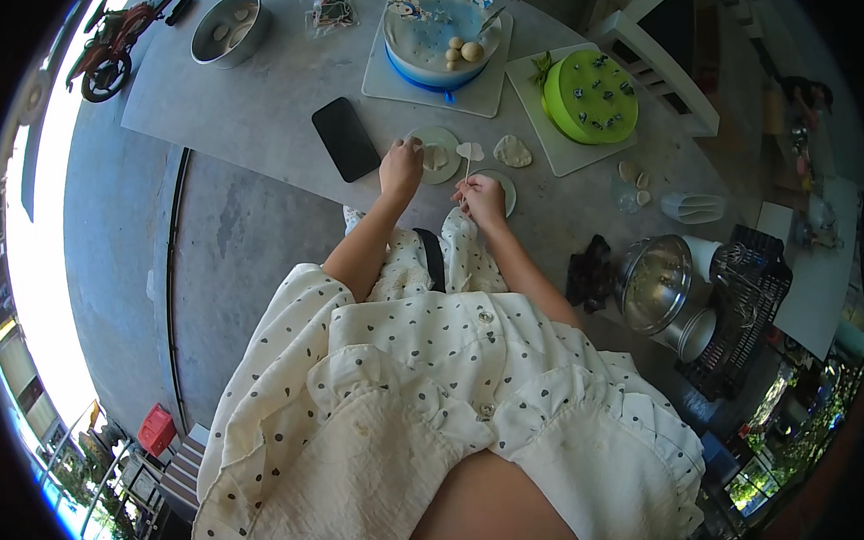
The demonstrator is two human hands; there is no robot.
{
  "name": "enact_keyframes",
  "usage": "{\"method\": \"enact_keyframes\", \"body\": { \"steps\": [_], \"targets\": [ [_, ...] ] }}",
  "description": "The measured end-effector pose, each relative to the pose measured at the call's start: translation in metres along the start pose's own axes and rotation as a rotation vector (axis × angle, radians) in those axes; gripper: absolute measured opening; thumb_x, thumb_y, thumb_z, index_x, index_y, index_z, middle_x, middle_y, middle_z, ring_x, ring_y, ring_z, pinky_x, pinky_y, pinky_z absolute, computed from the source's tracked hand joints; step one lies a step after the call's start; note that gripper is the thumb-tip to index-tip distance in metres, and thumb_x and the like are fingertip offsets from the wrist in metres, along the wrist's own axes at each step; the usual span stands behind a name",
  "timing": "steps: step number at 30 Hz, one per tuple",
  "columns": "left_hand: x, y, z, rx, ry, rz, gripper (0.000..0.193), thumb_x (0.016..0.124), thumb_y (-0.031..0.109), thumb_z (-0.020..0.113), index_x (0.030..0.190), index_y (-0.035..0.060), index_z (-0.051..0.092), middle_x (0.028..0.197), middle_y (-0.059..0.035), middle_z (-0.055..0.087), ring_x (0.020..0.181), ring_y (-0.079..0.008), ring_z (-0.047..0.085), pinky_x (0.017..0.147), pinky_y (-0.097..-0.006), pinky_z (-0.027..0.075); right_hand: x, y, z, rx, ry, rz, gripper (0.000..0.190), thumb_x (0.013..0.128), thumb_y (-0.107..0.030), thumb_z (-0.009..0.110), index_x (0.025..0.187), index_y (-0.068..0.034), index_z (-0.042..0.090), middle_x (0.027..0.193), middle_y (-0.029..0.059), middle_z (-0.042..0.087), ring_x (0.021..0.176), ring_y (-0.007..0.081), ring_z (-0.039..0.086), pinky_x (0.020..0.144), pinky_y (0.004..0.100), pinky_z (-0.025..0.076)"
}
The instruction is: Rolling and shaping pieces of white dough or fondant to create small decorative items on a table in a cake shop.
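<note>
My right hand (483, 199) pinches a thin stick (468, 170) topped with a flat white cloud-shaped piece (471, 151). Under and beside that hand, a small pale green plate (509, 194) is partly covered. My left hand (401, 167) hovers at the left rim of another pale green plate (444, 135), its fingers drawn together; whether they hold something is too small to make out. A flattened white dough-like lump (435, 158) lies on this plate. To the right of the stick, a larger white lump (513, 151) rests directly on the grey table (255, 112).
Beside my left hand lies a black phone (345, 139). Farther back stand a blue-and-white cake (431, 45), a green cake (591, 96), a metal pan (229, 31) and a clear plastic bag (331, 13). At right are several pale pieces (641, 180) and a steel bowl (654, 284).
</note>
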State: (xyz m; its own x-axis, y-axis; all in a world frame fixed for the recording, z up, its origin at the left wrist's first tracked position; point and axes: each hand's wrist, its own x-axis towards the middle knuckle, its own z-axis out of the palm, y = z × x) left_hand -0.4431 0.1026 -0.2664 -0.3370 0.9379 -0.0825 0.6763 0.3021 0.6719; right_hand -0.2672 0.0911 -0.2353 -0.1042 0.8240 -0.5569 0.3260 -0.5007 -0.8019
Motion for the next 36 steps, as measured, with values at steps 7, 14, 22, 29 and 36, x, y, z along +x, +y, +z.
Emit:
{"method": "enact_keyframes", "body": {
  "steps": [7, 14, 22, 29, 36],
  "targets": [
    [0.01, 0.012, -0.005, 0.073, -0.071, 0.03, 0.023, 0.082, 0.027, 0.067, 0.097, 0.0094, 0.067, 0.099, -0.0132, 0.062, 0.091, -0.0341, 0.062, 0.079, -0.0424, 0.05, -0.006, 0.011, -0.011, 0.12, 0.04, -0.006, 0.012, 0.088, -0.008, 0.059, 0.085, 0.002, 0.065, 0.069, 0.0087, 0.068, 0.046, 0.01, 0.057, 0.042, 0.0248, 0.043],
    [0.016, 0.009, 0.005, 0.048, -0.147, 0.097, 0.022, 0.078, 0.023, 0.071, 0.094, 0.0088, 0.066, 0.093, -0.0115, 0.063, 0.09, -0.0308, 0.063, 0.079, -0.0407, 0.049, -0.014, -0.005, -0.015, 0.083, 0.077, -0.088, 0.012, 0.09, -0.009, 0.059, 0.089, 0.001, 0.065, 0.069, 0.0089, 0.068, 0.046, 0.0109, 0.058, 0.044, 0.0252, 0.044],
    [0.002, 0.016, -0.001, -0.013, -0.099, 0.079, 0.023, 0.083, 0.023, 0.065, 0.101, 0.0085, 0.065, 0.098, -0.0128, 0.062, 0.098, -0.0322, 0.06, 0.083, -0.042, 0.049, 0.029, -0.144, -0.037, -0.361, 0.523, -0.825, 0.018, 0.083, -0.017, 0.069, 0.08, 0.001, 0.069, 0.067, 0.0137, 0.067, 0.058, 0.0247, 0.063, 0.059, 0.0338, 0.048],
    [-0.012, 0.009, -0.003, -0.037, -0.091, 0.086, 0.019, 0.086, 0.02, 0.06, 0.099, 0.0089, 0.067, 0.096, -0.0145, 0.061, 0.093, -0.0346, 0.061, 0.082, -0.0435, 0.049, 0.111, -0.263, -0.047, 0.004, 0.138, -0.756, 0.011, 0.079, -0.011, 0.069, 0.079, 0.0, 0.069, 0.071, 0.0105, 0.07, 0.059, 0.0148, 0.067, 0.05, 0.0274, 0.049],
    [-0.037, 0.01, -0.008, -0.114, -0.104, 0.042, 0.021, 0.085, 0.016, 0.056, 0.101, 0.0074, 0.065, 0.096, -0.0163, 0.06, 0.094, -0.0345, 0.061, 0.083, -0.0437, 0.049, 0.184, -0.301, -0.031, -0.264, 0.016, -0.626, 0.014, 0.08, -0.014, 0.065, 0.074, -0.002, 0.069, 0.073, 0.0103, 0.071, 0.057, 0.0151, 0.068, 0.048, 0.0266, 0.05]
  ]
}}
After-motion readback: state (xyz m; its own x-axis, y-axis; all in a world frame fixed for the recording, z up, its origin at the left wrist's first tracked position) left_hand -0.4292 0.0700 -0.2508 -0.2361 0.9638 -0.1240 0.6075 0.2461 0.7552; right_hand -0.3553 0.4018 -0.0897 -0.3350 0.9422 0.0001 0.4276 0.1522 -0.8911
